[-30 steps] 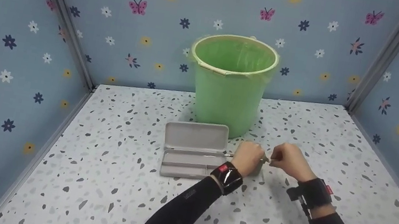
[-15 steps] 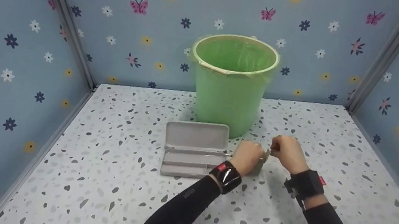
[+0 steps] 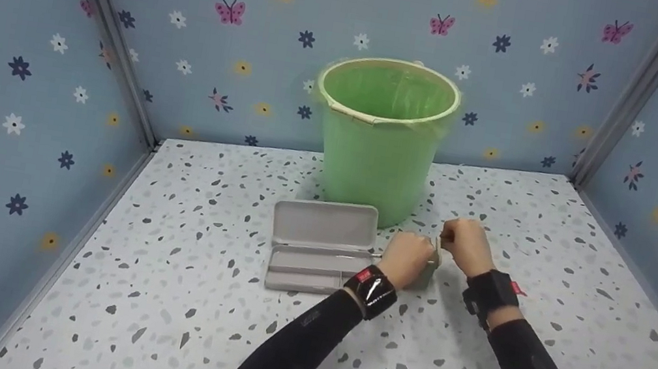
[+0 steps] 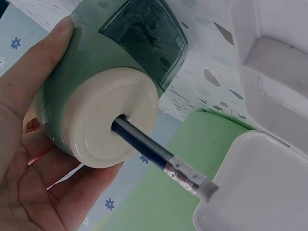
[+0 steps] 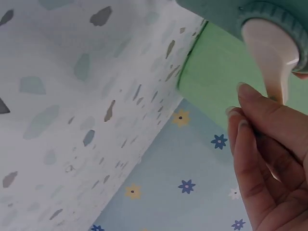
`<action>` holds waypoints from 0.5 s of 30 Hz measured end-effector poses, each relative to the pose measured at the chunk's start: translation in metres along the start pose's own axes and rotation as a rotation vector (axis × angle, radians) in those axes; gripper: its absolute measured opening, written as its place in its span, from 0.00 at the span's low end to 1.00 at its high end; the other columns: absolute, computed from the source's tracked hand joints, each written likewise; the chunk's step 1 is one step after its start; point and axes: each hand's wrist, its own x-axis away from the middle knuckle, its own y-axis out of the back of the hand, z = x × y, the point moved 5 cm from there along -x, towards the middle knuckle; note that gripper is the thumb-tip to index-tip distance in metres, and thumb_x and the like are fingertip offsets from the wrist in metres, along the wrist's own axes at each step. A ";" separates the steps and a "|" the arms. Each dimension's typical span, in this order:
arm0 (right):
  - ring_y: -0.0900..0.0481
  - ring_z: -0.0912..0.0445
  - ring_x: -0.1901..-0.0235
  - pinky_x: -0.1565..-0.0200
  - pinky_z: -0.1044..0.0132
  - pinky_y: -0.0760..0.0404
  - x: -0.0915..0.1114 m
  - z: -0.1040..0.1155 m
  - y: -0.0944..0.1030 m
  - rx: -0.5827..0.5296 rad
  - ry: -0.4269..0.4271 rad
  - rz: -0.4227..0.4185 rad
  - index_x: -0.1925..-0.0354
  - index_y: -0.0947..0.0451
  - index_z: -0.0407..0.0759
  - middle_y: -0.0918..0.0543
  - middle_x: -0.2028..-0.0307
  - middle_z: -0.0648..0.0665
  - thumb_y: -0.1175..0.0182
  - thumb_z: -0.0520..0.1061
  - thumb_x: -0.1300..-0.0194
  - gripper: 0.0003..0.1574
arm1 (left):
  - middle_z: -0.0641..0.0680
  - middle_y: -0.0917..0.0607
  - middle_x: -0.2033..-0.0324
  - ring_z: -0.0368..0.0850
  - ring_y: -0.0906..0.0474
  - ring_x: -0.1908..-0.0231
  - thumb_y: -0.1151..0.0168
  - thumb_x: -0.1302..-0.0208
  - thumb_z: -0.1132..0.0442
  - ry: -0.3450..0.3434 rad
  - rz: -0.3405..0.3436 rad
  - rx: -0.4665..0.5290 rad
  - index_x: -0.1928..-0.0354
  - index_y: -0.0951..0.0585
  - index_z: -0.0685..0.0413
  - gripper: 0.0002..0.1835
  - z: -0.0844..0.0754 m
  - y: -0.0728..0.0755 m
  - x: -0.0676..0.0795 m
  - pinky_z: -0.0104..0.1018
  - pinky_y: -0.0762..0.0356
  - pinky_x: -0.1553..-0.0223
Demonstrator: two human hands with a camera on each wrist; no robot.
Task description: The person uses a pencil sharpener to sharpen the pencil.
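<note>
A green pencil sharpener (image 4: 72,91) with a cream front and a dark see-through shavings window fills much of the left wrist view. My left hand (image 3: 406,258) grips its body, thumb on one side and fingers curled beneath. Out of the hole in the cream front sticks a dark pencil (image 4: 144,144), its metal band and worn eraser end outward; its other end is hidden inside. At the back of the sharpener is a cream crank handle (image 5: 270,45). My right hand (image 3: 468,243) pinches the crank's end between thumb and fingers, which partly cover it.
An opened grey pencil case (image 3: 324,227) lies left of my left hand, its lid tipped back. Behind it stands a tall green bin (image 3: 376,159) with a clear liner. Flower-patterned walls (image 3: 258,48) enclose the speckled tabletop (image 3: 183,313) at the back and sides.
My right hand has moved up and then leftward with the crank, which has turned from pointing sideways to pointing up. My left hand and the sharpener stay almost still.
</note>
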 end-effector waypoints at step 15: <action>0.35 0.56 0.82 0.77 0.66 0.36 0.004 -0.020 -0.030 -0.020 0.026 0.131 0.84 0.22 0.35 0.26 0.85 0.48 0.40 0.24 0.57 0.10 | 0.44 0.11 0.70 0.38 0.17 0.72 0.32 0.48 0.66 -0.025 -0.034 0.052 0.65 0.12 0.41 0.10 0.000 0.002 0.002 0.29 0.19 0.70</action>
